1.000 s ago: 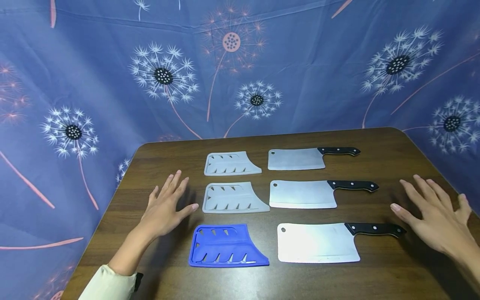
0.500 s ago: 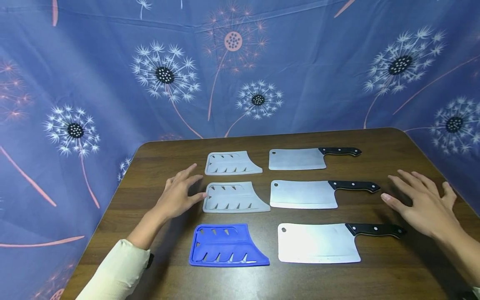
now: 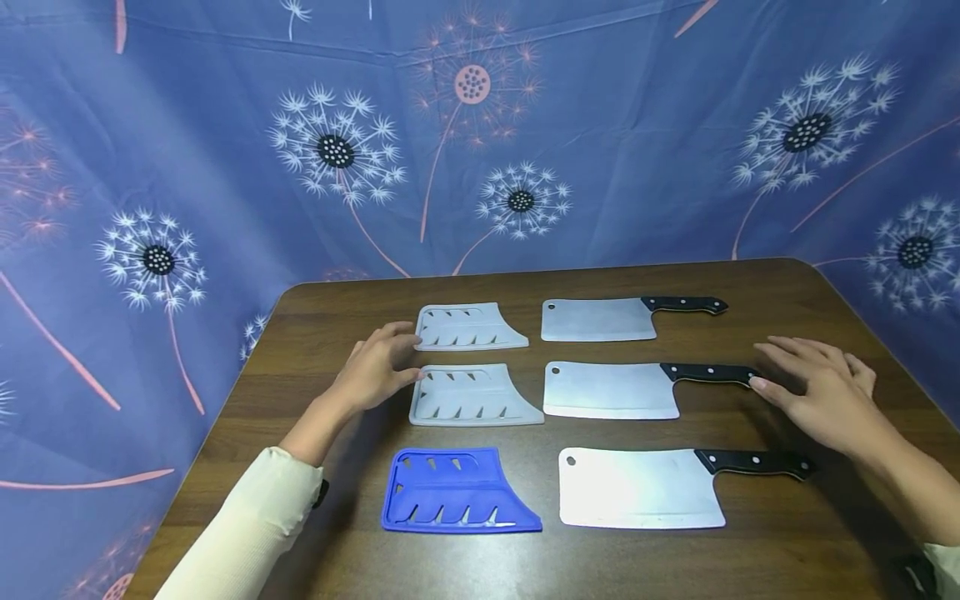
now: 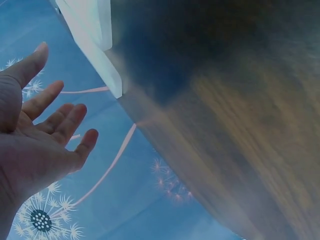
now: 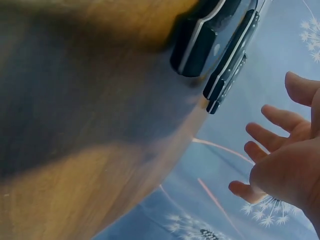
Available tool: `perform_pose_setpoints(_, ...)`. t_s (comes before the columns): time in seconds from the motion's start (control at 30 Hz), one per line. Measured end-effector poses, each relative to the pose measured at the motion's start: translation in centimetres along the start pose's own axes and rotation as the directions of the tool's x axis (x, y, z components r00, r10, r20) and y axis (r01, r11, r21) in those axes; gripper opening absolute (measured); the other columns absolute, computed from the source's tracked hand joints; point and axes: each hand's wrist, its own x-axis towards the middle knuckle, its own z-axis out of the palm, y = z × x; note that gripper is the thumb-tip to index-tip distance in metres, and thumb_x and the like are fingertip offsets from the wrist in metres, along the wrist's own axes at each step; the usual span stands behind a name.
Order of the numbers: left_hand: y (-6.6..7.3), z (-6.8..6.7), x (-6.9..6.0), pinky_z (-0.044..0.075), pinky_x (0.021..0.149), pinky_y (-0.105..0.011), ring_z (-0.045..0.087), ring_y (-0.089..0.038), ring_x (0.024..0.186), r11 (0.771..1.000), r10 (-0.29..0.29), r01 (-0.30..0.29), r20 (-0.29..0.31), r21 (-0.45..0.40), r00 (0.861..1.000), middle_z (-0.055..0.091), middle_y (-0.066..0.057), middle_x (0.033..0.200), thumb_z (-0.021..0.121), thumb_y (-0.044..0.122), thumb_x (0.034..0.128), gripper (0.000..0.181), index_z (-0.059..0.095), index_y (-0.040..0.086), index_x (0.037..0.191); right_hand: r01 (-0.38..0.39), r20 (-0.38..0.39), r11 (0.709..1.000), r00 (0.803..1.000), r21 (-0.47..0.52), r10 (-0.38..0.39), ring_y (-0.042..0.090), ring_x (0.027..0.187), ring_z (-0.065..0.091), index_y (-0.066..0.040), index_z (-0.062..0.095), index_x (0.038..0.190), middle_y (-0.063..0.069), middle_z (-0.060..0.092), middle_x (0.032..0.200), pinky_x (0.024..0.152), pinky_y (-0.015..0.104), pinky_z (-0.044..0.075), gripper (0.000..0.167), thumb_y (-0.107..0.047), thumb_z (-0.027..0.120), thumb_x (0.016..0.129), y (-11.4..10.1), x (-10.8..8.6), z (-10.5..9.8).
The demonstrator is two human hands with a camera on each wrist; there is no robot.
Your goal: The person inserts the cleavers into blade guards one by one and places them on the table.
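Note:
My left hand [image 3: 378, 367] is at the left ends of the two pale blade covers, its fingers loosely bent. Its thumb is at the corner of the middle cover [image 3: 476, 396], and its fingertips are near the far cover [image 3: 468, 327]; contact cannot be told. A blue blade cover [image 3: 459, 492] lies nearest the front. To the right, three cleavers lie flat: the far one [image 3: 600, 320], the middle one [image 3: 611, 390] and the near one [image 3: 641, 488]. My right hand [image 3: 821, 396] hovers by the middle cleaver's black handle [image 3: 708, 372], fingers relaxed, thumb close to its end.
The brown wooden table [image 3: 480, 567] has rounded far corners. Behind it hangs a blue cloth [image 3: 615, 183] with dandelion prints. Each cover lies in line with a cleaver, blades pointing left and handles right.
My left hand has moved right and away from me, up to the pale covers. My right hand has moved left toward the middle cleaver's handle. The covers and cleavers have stayed in place.

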Motion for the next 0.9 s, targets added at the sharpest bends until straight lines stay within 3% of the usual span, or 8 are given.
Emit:
perform_pose_setpoints(0.2,0.4,0.0,1.3,0.031,0.1,-0.056,0.038,-0.031,0.133,1.0,-0.009,0.009,-0.005,0.005,1.0,0.04,-0.012,0.146,0.075,0.026,0.0836,0.055,0.058,0.01,0.133,0.025,0.011,1.0,1.0,0.012,-0.025,0.054,0.13,0.019,0.002,0.044,0.14,0.032,0.036,0.14,0.092,0.076,-0.003,0.051,-0.02,0.058,0.096,-0.2,1.2,0.0)
perform_pose_setpoints(0.43,0.5,0.2,2.5,0.031,0.101,-0.055,0.037,-0.031,0.133,1.0,-0.028,0.028,-0.009,0.006,1.0,0.039,-0.012,0.146,0.075,0.027,0.0838,0.057,0.056,0.01,0.134,0.044,0.014,0.999,0.999,-0.023,-0.043,0.055,0.12,0.025,0.002,0.046,0.139,0.034,0.04,0.134,0.084,0.073,0.009,0.052,-0.018,0.062,0.094,-0.4,2.6,0.2)
perform_pose_setpoints(0.9,0.2,0.9,4.7,0.03,0.098,-0.052,0.034,-0.031,0.133,0.999,-0.039,0.039,0.0,0.0,0.999,0.038,-0.013,0.145,0.075,0.031,0.0839,0.067,0.047,0.01,0.141,0.031,0.048,0.999,0.998,-0.034,-0.029,0.057,0.122,0.024,-0.001,0.046,0.14,0.032,0.037,0.137,0.084,0.072,0.011,0.058,-0.017,0.068,0.089,-0.5,5.3,0.8)
